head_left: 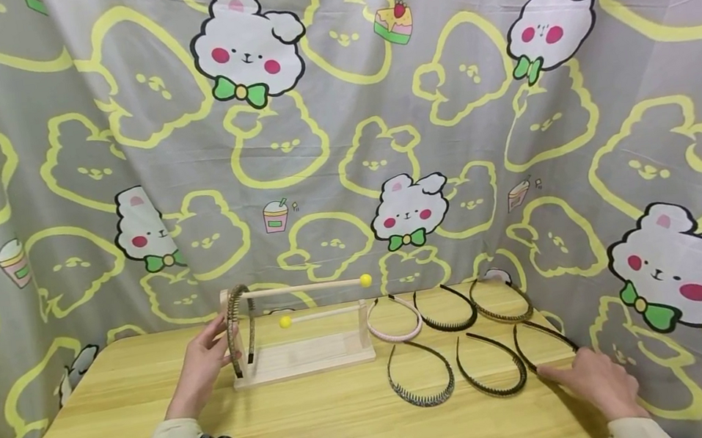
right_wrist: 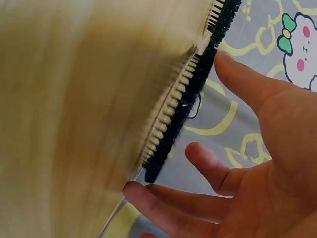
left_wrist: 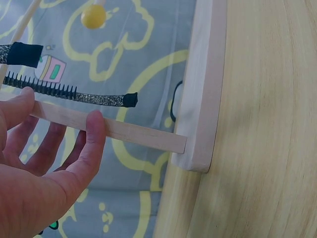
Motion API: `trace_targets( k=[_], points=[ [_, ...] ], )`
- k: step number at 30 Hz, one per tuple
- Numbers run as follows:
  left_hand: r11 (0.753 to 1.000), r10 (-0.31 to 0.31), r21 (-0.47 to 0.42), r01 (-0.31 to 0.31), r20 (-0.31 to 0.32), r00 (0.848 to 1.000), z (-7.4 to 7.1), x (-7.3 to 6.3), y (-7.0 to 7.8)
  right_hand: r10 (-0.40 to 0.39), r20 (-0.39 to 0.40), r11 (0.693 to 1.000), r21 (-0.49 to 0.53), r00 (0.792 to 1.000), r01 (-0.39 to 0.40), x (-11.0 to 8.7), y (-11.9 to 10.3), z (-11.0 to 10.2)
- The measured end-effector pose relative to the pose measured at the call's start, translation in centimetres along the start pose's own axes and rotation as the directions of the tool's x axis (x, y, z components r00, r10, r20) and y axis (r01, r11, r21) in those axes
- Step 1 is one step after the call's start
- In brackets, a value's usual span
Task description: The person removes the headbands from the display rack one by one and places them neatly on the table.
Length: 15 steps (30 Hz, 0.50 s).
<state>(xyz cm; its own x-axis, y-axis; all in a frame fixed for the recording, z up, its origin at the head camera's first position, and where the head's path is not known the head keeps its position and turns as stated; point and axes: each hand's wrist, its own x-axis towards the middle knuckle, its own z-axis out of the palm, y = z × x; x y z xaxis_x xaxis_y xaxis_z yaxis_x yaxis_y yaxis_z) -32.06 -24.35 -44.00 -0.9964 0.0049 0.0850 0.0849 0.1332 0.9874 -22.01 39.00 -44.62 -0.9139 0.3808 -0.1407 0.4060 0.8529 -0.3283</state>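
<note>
My left hand (head_left: 205, 360) pinches the left upright (left_wrist: 143, 135) of a wooden stand (head_left: 306, 358) between thumb and fingers. A speckled dark headband with teeth (head_left: 233, 331) hangs over the stand's upper rod, beside that upright. Both rods end in yellow balls; the upper ball (head_left: 366, 281) points right, the lower ball (head_left: 285, 321) left. At the table's right edge, my right hand (head_left: 599, 384) holds a glittery black toothed headband (right_wrist: 181, 111) across its width, thumb at one side and a fingertip at the other. Part of this headband is hidden in the head view.
Several headbands lie right of the stand: pink (head_left: 396, 337), black toothed (head_left: 454, 325) and brown (head_left: 507, 317) behind, grey patterned (head_left: 424, 398) and black (head_left: 496, 391) in front. A patterned curtain (head_left: 326, 133) surrounds the wooden table (head_left: 326, 437) at the back and sides.
</note>
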Motion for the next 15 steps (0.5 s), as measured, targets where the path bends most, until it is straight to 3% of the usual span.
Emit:
trace_targets(
  k=[9, 15],
  points=[
    [1.0, -0.018, -0.003, 0.018, -0.007, 1.0, 0.08, 0.06, -0.06, -0.011, -0.004, 1.0, -0.009, 1.0, 0.011, 0.18, 0.02, 0.11],
    [1.0, -0.005, -0.009, 0.005, -0.018, 1.0, -0.02, 0.13, 0.02, -0.071, -0.061, 0.997, -0.033, 0.996, 0.07, 0.37, -0.66, -0.54]
  ],
)
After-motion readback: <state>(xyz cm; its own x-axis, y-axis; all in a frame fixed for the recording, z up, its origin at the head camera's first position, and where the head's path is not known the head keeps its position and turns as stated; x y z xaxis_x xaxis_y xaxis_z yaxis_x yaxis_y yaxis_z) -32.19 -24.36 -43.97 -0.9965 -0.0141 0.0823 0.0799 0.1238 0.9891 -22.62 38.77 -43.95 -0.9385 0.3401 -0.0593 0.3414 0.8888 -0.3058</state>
